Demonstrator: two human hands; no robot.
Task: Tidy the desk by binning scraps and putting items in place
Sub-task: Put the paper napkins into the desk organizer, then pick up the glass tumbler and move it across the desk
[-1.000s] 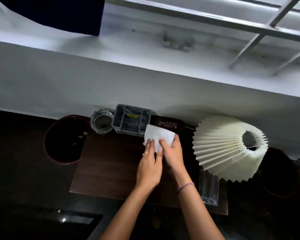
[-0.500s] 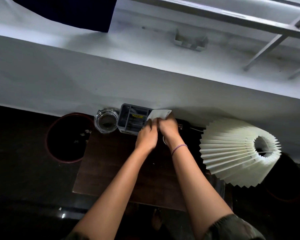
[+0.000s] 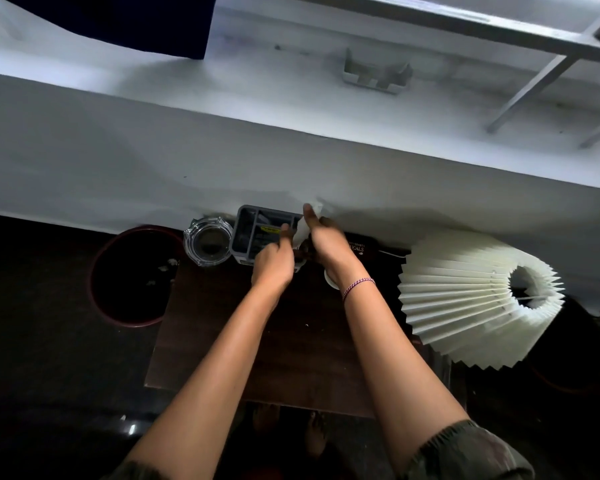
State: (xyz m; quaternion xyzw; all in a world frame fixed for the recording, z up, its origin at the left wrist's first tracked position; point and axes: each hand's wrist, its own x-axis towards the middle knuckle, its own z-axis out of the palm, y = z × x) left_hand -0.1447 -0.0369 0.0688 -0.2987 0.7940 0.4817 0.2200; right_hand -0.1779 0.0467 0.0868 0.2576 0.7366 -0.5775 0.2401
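A folded white paper (image 3: 303, 227) stands upright at the right end of the grey desk organizer (image 3: 253, 233), against the white wall. My left hand (image 3: 274, 265) pinches the paper's left side and my right hand (image 3: 324, 242) holds its right side. Most of the paper is hidden between the hands. The organizer sits at the back of the small dark wooden table (image 3: 222, 344). A dark round bin (image 3: 132, 275) with a reddish rim stands on the floor to the left, with a few white scraps inside.
A glass jar (image 3: 208, 242) sits just left of the organizer. A dark box with white lettering (image 3: 359, 245) lies behind my right wrist. A pleated white lampshade (image 3: 471, 299) fills the table's right side. The floor around is dark.
Both hands carried the white paper from over the table's back middle to the organizer's right end, and it now stands more upright against the wall. The camera leaned forward.
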